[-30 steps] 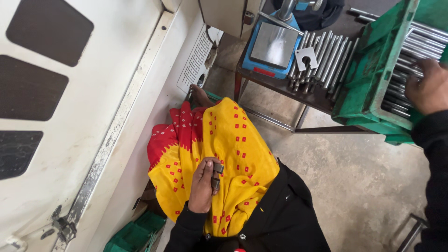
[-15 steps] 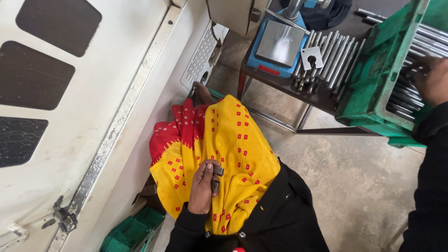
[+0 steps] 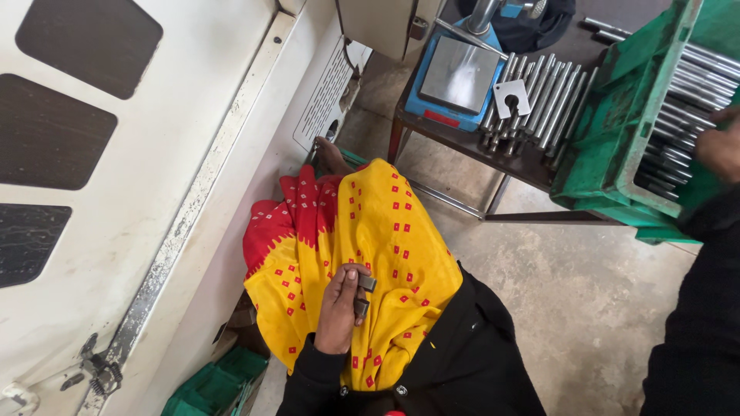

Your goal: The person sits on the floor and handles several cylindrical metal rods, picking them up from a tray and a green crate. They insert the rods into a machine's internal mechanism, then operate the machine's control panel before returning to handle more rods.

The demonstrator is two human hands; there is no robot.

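Observation:
My left hand is held over my lap, where a yellow and red dotted cloth is draped. It grips a small grey metal block between thumb and fingers. My right hand is at the far right edge of the view, reaching into a green plastic crate. It rests on the metal rods stacked in the crate. Only part of this hand shows, so its grip is hidden.
A white machine housing with dark windows fills the left. A low metal stand carries a blue weighing scale, a row of steel rods and a flat white gauge plate. Another green crate lies on the concrete floor below.
My right hand has slid farther right, towards the frame edge, over the rods in the crate. My left hand keeps the metal block in the same place on my lap.

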